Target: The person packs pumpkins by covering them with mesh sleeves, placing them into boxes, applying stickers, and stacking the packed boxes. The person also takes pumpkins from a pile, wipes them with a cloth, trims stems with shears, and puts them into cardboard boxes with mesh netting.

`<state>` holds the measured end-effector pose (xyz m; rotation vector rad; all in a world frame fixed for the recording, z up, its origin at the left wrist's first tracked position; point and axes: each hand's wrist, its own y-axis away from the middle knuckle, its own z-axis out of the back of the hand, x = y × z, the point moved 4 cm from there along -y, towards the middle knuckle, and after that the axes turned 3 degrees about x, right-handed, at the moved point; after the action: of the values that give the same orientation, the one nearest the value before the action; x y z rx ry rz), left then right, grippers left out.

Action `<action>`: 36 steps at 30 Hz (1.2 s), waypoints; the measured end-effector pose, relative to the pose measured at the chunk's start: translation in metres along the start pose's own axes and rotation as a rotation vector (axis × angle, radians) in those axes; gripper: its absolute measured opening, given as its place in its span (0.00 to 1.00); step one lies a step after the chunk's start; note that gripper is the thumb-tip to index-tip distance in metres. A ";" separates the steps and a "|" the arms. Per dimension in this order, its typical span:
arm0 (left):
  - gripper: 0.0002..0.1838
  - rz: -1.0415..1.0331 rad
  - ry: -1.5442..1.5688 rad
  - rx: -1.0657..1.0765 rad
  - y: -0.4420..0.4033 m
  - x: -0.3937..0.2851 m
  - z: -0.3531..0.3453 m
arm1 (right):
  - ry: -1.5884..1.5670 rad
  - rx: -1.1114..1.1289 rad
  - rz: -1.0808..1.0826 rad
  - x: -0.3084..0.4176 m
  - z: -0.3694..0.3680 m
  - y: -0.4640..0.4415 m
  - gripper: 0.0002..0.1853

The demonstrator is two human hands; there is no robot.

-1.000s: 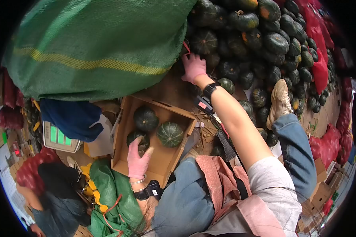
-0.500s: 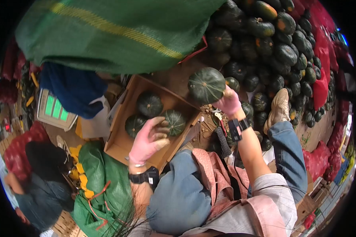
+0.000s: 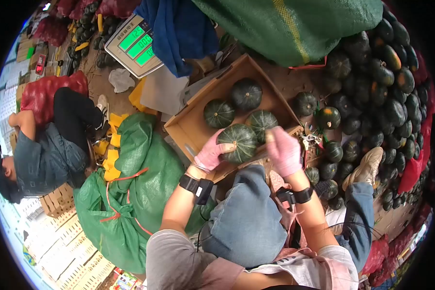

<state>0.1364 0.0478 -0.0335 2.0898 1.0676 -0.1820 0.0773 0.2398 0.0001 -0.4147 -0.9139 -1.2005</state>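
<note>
Left grip (image 3: pixel 210 152): clamped on the held squash (image 3: pixel 239 145), thumb by its pale stem scar.
Right grip (image 3: pixel 282 151): close beside it; cannot tell whether closed.
Held squash: round, dark green, pale-striped, over the cardboard box (image 3: pixel 191 131).
Scale (image 3: pixel 135 46): green display, top row apparently 125; lettering alongside unreadable.

Left grip (image 3: pixel 210 152) holding a green squash (image 3: pixel 241 144), right grip (image 3: pixel 283 152) close beside it, three more squashes (image 3: pixel 246 93) in a cardboard box (image 3: pixel 186 131)
</note>
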 end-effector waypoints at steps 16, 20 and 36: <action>0.29 -0.212 -1.323 -0.373 -0.024 0.017 0.042 | -0.173 -0.071 -0.021 -0.089 0.037 0.008 0.17; 0.34 -0.039 -1.445 -0.507 -0.006 0.002 0.038 | -0.340 -0.027 -0.215 -0.130 0.051 0.008 0.17; 0.23 0.001 -1.485 -0.555 0.015 -0.033 0.036 | 0.564 -0.021 -0.690 -0.287 0.140 -0.094 0.47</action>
<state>0.1337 -0.0030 -0.0355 0.9435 0.1215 -1.0747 -0.0846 0.4828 -0.1593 0.2562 -0.5517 -1.8305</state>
